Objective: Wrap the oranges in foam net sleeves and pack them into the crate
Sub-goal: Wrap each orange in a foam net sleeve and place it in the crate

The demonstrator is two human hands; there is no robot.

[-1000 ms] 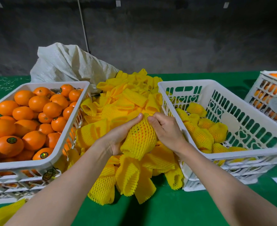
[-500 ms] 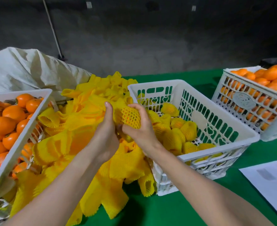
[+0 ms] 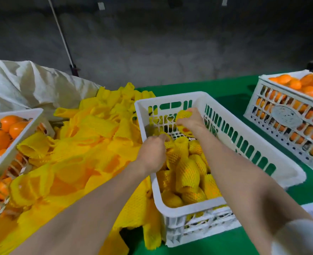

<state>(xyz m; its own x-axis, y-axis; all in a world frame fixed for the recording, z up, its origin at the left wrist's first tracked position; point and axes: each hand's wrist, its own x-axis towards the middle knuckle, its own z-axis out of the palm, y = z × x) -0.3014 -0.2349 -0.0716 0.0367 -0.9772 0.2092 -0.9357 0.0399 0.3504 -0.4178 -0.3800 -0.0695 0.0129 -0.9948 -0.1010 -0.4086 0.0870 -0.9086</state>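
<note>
Wrapped oranges (image 3: 187, 173) are filling the near end of the crate (image 3: 189, 208). Above them the left hand (image 3: 152, 153) is curling its fingers at some netting; whether gripping, I cannot tell. Toward the crate's far end the right hand (image 3: 190, 124) is clutching a sleeved orange (image 3: 183, 114) in its fingers, likely bound for the gap there.

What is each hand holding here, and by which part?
Right hand grips a wrapped orange round its near side, at the far end of the crate. Left hand appears to pinch the open end of another sleeve; blur leaves that uncertain.
</note>
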